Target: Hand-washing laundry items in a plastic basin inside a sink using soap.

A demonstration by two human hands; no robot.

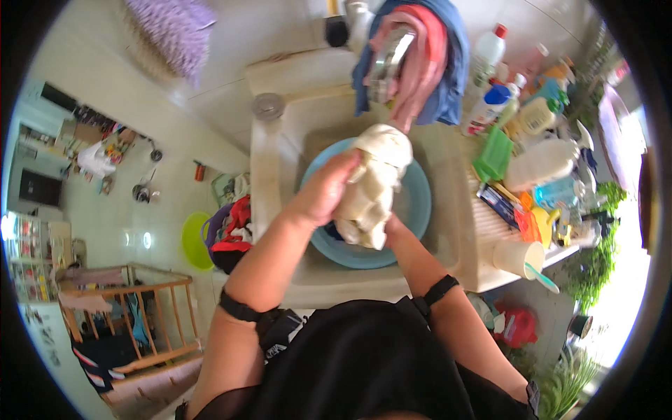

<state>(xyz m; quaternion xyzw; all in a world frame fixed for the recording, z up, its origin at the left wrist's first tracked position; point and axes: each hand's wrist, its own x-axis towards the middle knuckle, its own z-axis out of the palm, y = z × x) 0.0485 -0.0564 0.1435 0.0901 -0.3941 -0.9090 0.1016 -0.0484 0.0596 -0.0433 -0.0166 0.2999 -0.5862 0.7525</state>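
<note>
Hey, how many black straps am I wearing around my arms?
2: the left strap and the right strap, each around its arm near the elbow. Any others under the black top would be hidden.

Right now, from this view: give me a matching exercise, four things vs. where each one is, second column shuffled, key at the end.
Things:
1. Cream cloth
2. Light-blue basin
3. Lime-green tub
4. Teal brush

Places:
A. On the floor, left of the sink
B. Sticking out of a pale cup
C. In the grip of the left hand
D. Inside the sink, under the hands

Pairs: 1-C, 2-D, 3-A, 4-B.
</note>
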